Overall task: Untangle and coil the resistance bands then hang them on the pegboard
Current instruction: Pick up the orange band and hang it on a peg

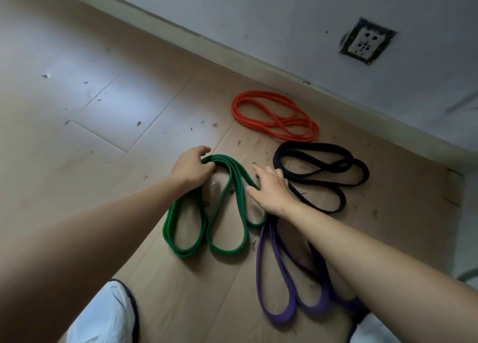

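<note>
A green resistance band (227, 249) lies folded into loops on the floor in the middle of the view. My left hand (191, 168) grips its gathered top end with curled fingers. My right hand (269, 190) rests flat with straight fingers on the green band's right strand. Under my right forearm a purple band (279, 309) lies in loops. A black band (323, 172) lies looped to the right of my right hand. An orange band (274, 115) is coiled further back, near the wall. No pegboard is in view.
The bands lie on a light wooden floor (108, 104) speckled with small debris. A white wall with a baseboard runs along the back, bearing a power socket (367, 41). My white shoes (103, 314) show at the bottom edge.
</note>
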`<act>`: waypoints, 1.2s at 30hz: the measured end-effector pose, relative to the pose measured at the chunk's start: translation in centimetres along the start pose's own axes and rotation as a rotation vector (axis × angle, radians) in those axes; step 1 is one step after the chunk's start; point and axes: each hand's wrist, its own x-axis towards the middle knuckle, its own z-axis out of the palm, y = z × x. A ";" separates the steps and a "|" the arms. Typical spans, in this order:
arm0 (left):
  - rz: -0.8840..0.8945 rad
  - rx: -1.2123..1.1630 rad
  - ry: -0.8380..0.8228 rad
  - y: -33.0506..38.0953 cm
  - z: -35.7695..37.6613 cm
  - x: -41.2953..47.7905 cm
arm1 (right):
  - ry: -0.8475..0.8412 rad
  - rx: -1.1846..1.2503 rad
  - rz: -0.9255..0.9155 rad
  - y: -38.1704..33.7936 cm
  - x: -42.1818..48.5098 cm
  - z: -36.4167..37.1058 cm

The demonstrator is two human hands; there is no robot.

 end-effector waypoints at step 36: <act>-0.043 -0.563 0.053 11.0 0.9 15.5 | 0.292 0.029 0.006 5.4 18.7 -12.5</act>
